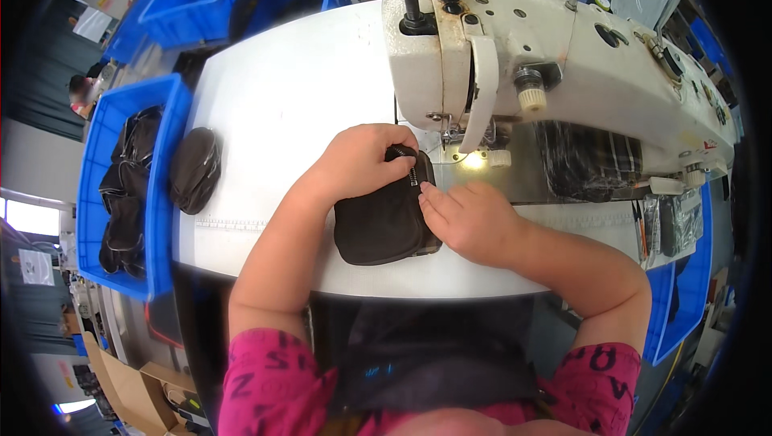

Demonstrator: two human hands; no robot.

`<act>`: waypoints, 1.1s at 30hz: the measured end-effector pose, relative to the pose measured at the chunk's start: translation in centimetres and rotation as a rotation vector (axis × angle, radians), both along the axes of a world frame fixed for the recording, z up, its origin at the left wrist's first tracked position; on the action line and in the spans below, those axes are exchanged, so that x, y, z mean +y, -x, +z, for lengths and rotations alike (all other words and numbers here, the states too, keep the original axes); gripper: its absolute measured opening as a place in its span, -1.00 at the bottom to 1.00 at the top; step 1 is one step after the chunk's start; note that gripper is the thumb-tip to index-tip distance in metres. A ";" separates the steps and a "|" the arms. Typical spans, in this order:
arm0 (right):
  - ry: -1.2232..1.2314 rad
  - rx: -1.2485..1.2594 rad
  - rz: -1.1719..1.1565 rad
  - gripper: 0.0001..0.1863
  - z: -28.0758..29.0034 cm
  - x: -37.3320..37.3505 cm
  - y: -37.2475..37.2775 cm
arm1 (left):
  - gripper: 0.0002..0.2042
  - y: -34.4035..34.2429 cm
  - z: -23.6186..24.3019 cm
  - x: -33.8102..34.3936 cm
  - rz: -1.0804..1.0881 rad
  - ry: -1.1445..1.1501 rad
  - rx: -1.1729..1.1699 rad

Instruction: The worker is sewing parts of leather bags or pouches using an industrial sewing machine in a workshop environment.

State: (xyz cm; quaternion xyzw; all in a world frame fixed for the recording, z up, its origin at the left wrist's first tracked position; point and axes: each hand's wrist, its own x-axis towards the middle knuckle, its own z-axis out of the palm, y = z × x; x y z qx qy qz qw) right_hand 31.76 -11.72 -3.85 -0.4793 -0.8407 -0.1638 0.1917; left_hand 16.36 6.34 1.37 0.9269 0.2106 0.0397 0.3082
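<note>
"What's around you?"

"The white table carries my work. On it stands the white sewing machine. A blue bin of dark pouches is well to the machine's left."

"And the piece?"

"A black zip pouch lies in front of the sewing machine's head, a little to its left. My left hand pinches the upper end, thumb beside the zipper. My right hand touches the right edge with bunched fingers; I can't tell whether they grip anything, as their undersides are hidden."

"What makes for good handling?"

"I'd judge it best to keep the pouch's body flat and the zipper straight, so that the edge doesn't pucker. The left should steady, the right smooth lightly without tugging. The sewing machine's needle area is near my left fingertips, so I'd keep them clear of it."
</note>
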 end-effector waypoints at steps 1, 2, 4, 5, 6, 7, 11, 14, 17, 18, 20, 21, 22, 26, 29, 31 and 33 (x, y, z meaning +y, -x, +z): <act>0.001 0.004 -0.002 -0.68 0.0 -0.1 0.0 | -0.82 0.1 0.1 0.2 0.021 0.052 0.014; 0.002 -0.004 -0.007 -0.69 0.1 -0.2 0.0 | -0.85 0.2 0.2 0.2 0.042 0.104 0.028; 0.004 -0.005 -0.013 -0.70 0.1 -0.2 0.1 | -0.84 0.1 -0.4 0.0 0.047 0.042 0.008; -0.012 -0.010 0.005 -0.69 0.1 -0.1 0.0 | -0.84 0.0 -0.7 -0.1 0.053 -0.021 -0.017; -0.026 -0.016 0.019 -0.68 0.1 -0.1 -0.1 | -0.84 -0.2 -0.9 -0.3 0.049 -0.018 -0.011; -0.023 -0.010 0.015 -0.68 0.2 -0.2 -0.2 | -0.84 -0.4 -1.0 -0.5 0.055 -0.053 -0.028; -0.019 -0.016 0.014 -0.69 0.1 -0.7 -0.5 | -0.85 -0.9 -0.8 -1.1 0.091 -0.097 0.030; -0.015 -0.031 0.005 -0.71 0.4 -0.9 -0.2 | -0.86 -0.9 -0.9 -1.5 0.103 -0.150 -0.024; -0.023 -0.035 0.003 -0.72 0.3 -0.9 -0.1 | -0.87 -0.8 -1.0 -1.2 0.103 -0.126 -0.037; -0.028 -0.034 0.005 -0.72 0.2 -0.9 -0.2 | -0.87 -0.9 -1.2 -1.2 0.099 -0.124 -0.034; -0.026 -0.036 0.001 -0.73 0.2 -1.0 -0.3 | -0.88 -1.0 -1.4 -1.3 0.076 -0.177 -0.078; -0.026 -0.040 0.003 -0.73 0.3 -0.9 -0.3 | -0.88 -1.0 -1.5 -1.2 0.075 -0.178 -0.074; -0.027 -0.036 0.001 -0.73 0.3 -1.0 -0.2 | -0.89 -1.0 -1.7 -1.1 0.055 -0.210 -0.092; -0.020 -0.045 0.005 -0.74 0.5 -1.1 -0.4 | -0.90 -1.3 -2.0 -1.2 0.034 -0.316 -0.067; -0.015 -0.053 0.014 -0.74 0.7 -1.2 -0.4 | -0.90 -1.4 -1.5 -1.5 0.056 -0.306 -0.032; -0.007 -0.059 0.014 -0.74 0.7 -1.3 -0.4 | -0.88 -1.5 -1.4 -1.6 0.062 -0.298 -0.031; 0.007 -0.045 0.016 -0.75 0.7 -1.3 -0.4 | -0.87 -1.6 -1.4 -1.6 0.070 -0.292 -0.030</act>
